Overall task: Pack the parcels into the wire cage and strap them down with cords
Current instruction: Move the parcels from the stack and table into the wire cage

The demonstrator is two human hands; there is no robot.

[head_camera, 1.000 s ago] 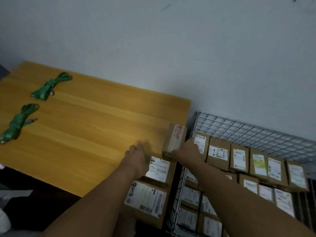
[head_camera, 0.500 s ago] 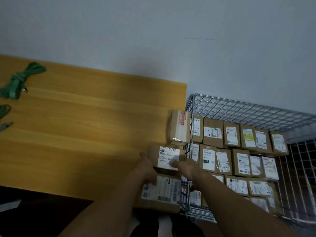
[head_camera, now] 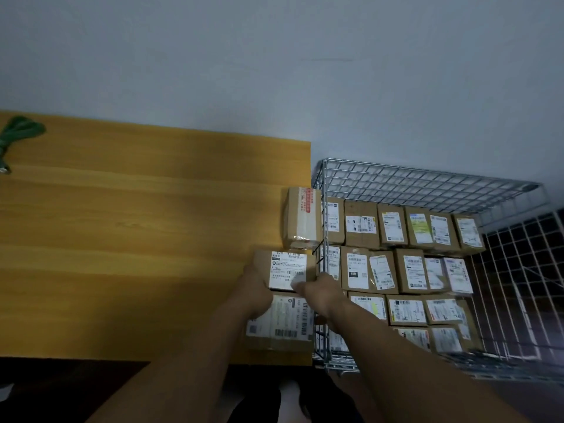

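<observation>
Three cardboard parcels sit in a row along the right edge of the wooden bench (head_camera: 137, 239), right beside the wire cage (head_camera: 427, 184). Both hands are on the middle parcel (head_camera: 287, 268): the left hand (head_camera: 256, 290) grips its left side with fingers wrapped around the edge, and the right hand (head_camera: 320, 291) holds its near right corner, fingers curled onto the white label. The far parcel (head_camera: 302, 218) touches the cage's wire wall. The near parcel (head_camera: 279, 326) lies label up, partly under the left wrist. The cage holds rows of packed parcels (head_camera: 396, 270), labels up, tightly side by side. One green cord (head_camera: 18, 132) lies coiled at the bench's far left, well apart from the hands.
</observation>
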